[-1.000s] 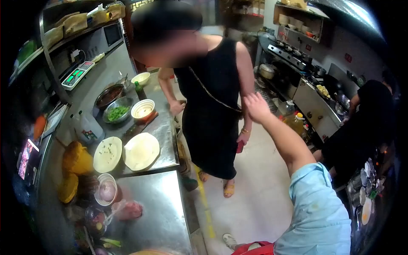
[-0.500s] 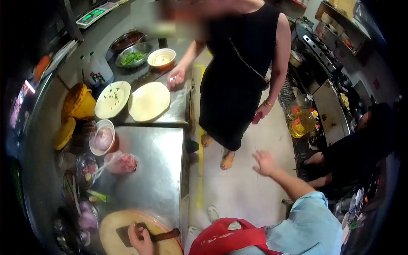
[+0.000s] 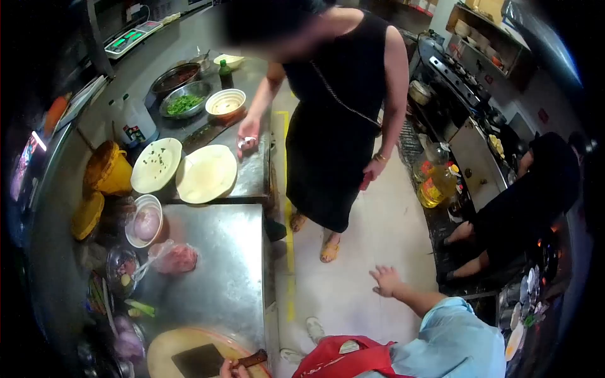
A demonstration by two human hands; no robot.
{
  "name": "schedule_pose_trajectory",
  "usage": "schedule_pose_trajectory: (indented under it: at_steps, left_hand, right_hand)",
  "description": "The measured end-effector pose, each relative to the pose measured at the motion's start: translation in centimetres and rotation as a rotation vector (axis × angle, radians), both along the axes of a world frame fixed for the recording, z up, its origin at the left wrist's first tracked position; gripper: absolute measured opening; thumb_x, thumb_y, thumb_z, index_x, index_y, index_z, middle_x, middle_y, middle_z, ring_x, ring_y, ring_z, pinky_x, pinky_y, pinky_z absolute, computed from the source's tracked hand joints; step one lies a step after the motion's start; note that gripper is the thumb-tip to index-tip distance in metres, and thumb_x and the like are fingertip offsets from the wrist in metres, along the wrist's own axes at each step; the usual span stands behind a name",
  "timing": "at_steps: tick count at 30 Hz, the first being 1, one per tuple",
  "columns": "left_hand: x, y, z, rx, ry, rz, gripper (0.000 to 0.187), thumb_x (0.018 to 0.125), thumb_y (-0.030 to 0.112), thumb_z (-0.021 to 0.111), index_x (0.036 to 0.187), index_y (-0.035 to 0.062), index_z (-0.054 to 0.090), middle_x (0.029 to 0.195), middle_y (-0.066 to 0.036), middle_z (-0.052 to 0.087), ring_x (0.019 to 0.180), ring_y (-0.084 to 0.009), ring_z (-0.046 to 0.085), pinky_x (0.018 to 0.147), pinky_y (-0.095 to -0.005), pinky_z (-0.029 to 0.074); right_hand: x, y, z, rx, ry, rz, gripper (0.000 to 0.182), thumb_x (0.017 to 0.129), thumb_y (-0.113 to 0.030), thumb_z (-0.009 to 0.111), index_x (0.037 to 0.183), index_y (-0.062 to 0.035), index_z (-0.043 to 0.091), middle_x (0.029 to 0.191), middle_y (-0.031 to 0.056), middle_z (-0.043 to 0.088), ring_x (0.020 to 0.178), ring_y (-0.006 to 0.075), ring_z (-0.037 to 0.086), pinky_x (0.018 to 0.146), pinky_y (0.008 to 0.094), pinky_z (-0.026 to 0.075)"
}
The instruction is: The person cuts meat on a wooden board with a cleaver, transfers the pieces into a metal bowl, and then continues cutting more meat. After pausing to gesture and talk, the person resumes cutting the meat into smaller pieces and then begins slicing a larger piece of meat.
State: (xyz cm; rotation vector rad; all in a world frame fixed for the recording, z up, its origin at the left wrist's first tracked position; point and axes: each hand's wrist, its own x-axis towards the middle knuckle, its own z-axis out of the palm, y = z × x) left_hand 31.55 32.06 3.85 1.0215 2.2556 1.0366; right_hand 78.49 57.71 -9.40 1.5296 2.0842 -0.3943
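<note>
A cleaver (image 3: 196, 362) with a dark broad blade and wooden handle lies on the round cutting board (image 3: 165, 343) at the bottom. My left hand (image 3: 234, 370) has its fingers curled at the handle where it meets the blade; the frame's lower edge cuts off the rest. Over the floor to the right, my right hand (image 3: 386, 281) is held out with spread fingers and nothing in it. Beyond the board on the steel table (image 3: 217, 239) are a clear bag of pink meat (image 3: 176, 258) and a piece of green onion (image 3: 140, 307).
A person in a black dress (image 3: 331, 126) stands ahead, one hand near a cream plate (image 3: 207, 174). Another person (image 3: 526, 201) bends at the stove side. Oil jugs (image 3: 437, 189) stand on the floor. A yellow bucket (image 3: 113, 167) is at the left.
My left hand has shifted from the cleaver's blade toward its handle and lower in view. My right hand has come slightly nearer, still spread. The view has tilted a little.
</note>
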Motion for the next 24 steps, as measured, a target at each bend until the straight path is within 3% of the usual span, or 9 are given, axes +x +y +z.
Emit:
schedule_pose_trajectory:
  at_steps: [2, 6, 8, 11, 15, 18, 21, 23, 24]
  left_hand:
    - [0.5, 0.1, -0.1, 0.016, 0.025, 0.002, 0.036, 0.087, 0.009, 0.066, 0.12, -0.0013, 0.057, 0.104, -0.009, 0.064, 0.087, -0.0145, 0.058, 0.076, -0.026, 0.049]
    - [0.4, -0.3, -0.8, 0.085, 0.05, -0.015, 0.034, 0.087, 0.01, 0.066, 0.118, -0.0022, 0.058, 0.107, -0.011, 0.063, 0.086, -0.0163, 0.059, 0.076, -0.0266, 0.049]
    - [0.4, -0.8, 0.3, -0.07, 0.029, -0.042, 0.032, 0.088, 0.01, 0.065, 0.116, -0.0027, 0.059, 0.11, -0.013, 0.062, 0.093, -0.0206, 0.06, 0.079, -0.0287, 0.049]
    - [0.4, -1.4, -0.4, 0.046, 0.099, -0.14, 0.031, 0.089, 0.01, 0.063, 0.116, -0.002, 0.059, 0.114, -0.015, 0.061, 0.099, -0.0246, 0.06, 0.083, -0.0314, 0.049]
    - [1.3, -2.3, 0.5, 0.095, 0.109, -0.176, 0.028, 0.09, 0.011, 0.061, 0.114, -0.0023, 0.061, 0.114, -0.016, 0.061, 0.103, -0.0284, 0.059, 0.087, -0.0351, 0.048]
    - [2.3, -1.9, 2.4, -0.032, 0.037, -0.148, 0.025, 0.09, 0.012, 0.062, 0.11, -0.0022, 0.063, 0.11, -0.016, 0.062, 0.104, -0.0277, 0.059, 0.087, -0.0357, 0.048]
    - [3.3, -2.7, 2.6, -0.108, 0.099, -0.153, 0.022, 0.09, 0.014, 0.061, 0.106, -0.0011, 0.065, 0.104, -0.014, 0.066, 0.098, -0.0264, 0.062, 0.085, -0.0349, 0.049]
    - [2.6, -3.5, -0.2, -0.159, 0.13, -0.16, 0.022, 0.089, 0.014, 0.061, 0.106, -0.0006, 0.065, 0.101, -0.014, 0.068, 0.095, -0.0262, 0.064, 0.085, -0.0347, 0.049]
    - [3.8, -1.2, 3.5, 0.0, 0.099, -0.207, 0.022, 0.089, 0.013, 0.06, 0.106, -0.0005, 0.065, 0.1, -0.016, 0.068, 0.094, -0.0257, 0.064, 0.085, -0.034, 0.049]
  right_hand:
    - [1.0, 2.2, 0.5, 0.179, 0.009, -0.026, 0.074, 0.078, -0.042, 0.068, 0.141, -0.0156, 0.04, 0.147, 0.0173, 0.034, 0.137, 0.0344, 0.03, 0.11, 0.0569, 0.023]
    - [0.3, 10.1, 4.5, 0.519, 0.085, -0.145, 0.076, 0.073, -0.036, 0.073, 0.139, -0.0138, 0.042, 0.146, 0.0185, 0.035, 0.136, 0.0357, 0.03, 0.11, 0.0565, 0.024]
    - [0.3, 14.9, 6.1, 0.69, 0.146, -0.094, 0.078, 0.071, -0.033, 0.075, 0.138, -0.0139, 0.042, 0.145, 0.0174, 0.035, 0.136, 0.0352, 0.03, 0.11, 0.056, 0.025]
    - [-0.9, 21.9, 12.8, 0.832, 0.047, 0.08, 0.075, 0.071, -0.03, 0.075, 0.137, -0.012, 0.044, 0.147, 0.0152, 0.034, 0.139, 0.0319, 0.027, 0.111, 0.0527, 0.024]
    - [-0.1, 30.1, 20.1, 0.998, -0.151, 0.18, 0.058, 0.084, -0.017, 0.056, 0.14, -0.0128, 0.042, 0.15, 0.0106, 0.033, 0.141, 0.0287, 0.025, 0.112, 0.0532, 0.02]
    - [-1.0, 31.4, 22.9, 0.881, -0.181, 0.03, 0.059, 0.084, -0.021, 0.057, 0.14, -0.0123, 0.042, 0.15, 0.01, 0.034, 0.14, 0.0281, 0.026, 0.11, 0.052, 0.024]
    - [-1.3, 30.0, 19.7, 0.923, 0.146, -0.091, 0.06, 0.077, -0.027, 0.067, 0.132, -0.0106, 0.049, 0.135, 0.0159, 0.048, 0.131, 0.0337, 0.04, 0.106, 0.0487, 0.034]
    - [-1.9, 26.3, 17.9, 0.648, 0.356, -0.16, 0.06, 0.076, -0.029, 0.068, 0.13, -0.0093, 0.05, 0.125, 0.0175, 0.055, 0.12, 0.0365, 0.049, 0.102, 0.0466, 0.039]
    - [-1.2, 24.4, 15.4, 0.447, 0.348, -0.203, 0.064, 0.076, -0.034, 0.069, 0.132, -0.0082, 0.049, 0.124, 0.0185, 0.057, 0.116, 0.0362, 0.053, 0.102, 0.0445, 0.04]
